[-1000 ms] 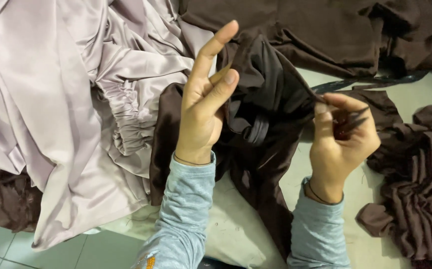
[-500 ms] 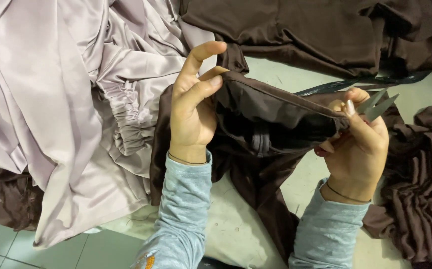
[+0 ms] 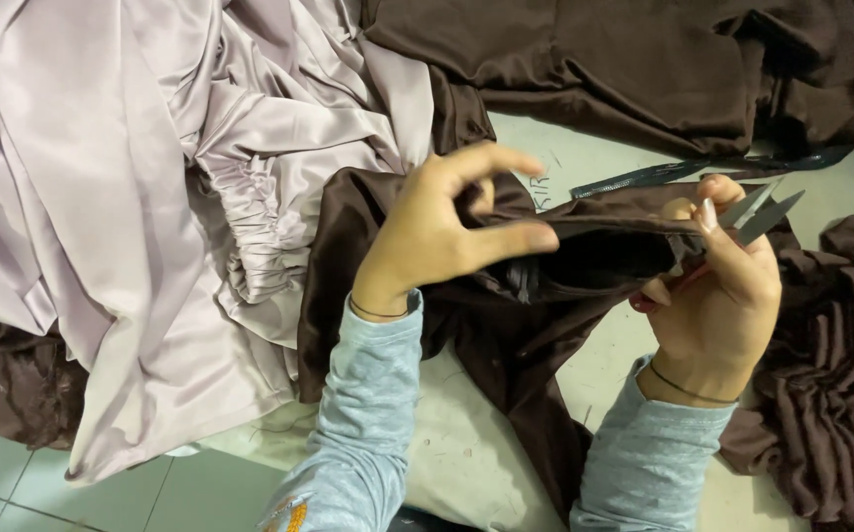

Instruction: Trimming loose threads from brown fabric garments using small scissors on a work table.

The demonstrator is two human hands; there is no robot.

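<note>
Hands at centre of the head view, both sleeves pale blue. Left hand (image 3: pixel 427 236): thumb and curled fingers pinch the upper edge of a dark brown satin garment (image 3: pixel 545 325); index finger raised and bent above the fold, not touching cloth. Thin band at the left wrist.

Right hand (image 3: pixel 718 286): closed around small thread snips (image 3: pixel 757 212). Grey blades stick up and to the right past the thumb, tips slightly parted. Same hand also grips the right end of the garment edge, so the edge runs taut and roughly level between the two hands. Thin dark band at the right wrist.

Brown garment position: held up between the hands, its lower part hanging down to the pale work surface (image 3: pixel 644 158) between the forearms. A gathered, elastic-looking section shows just under the left hand's fingers; exact seam detail too dark to tell.

Surroundings: large heap of pale lilac satin fabric (image 3: pixel 131 197) at left, with a ruched band near its right border, lying just beside the brown garment. More dark brown cloth (image 3: pixel 604 59) piled along the top. Pleated brown fabric (image 3: pixel 831 394) at the right edge, near the right forearm. Dark narrow strip (image 3: pixel 703 169) lies flat on the surface above the right hand, apart from the blades. Light tiled floor (image 3: pixel 13 483) visible at lower left.
</note>
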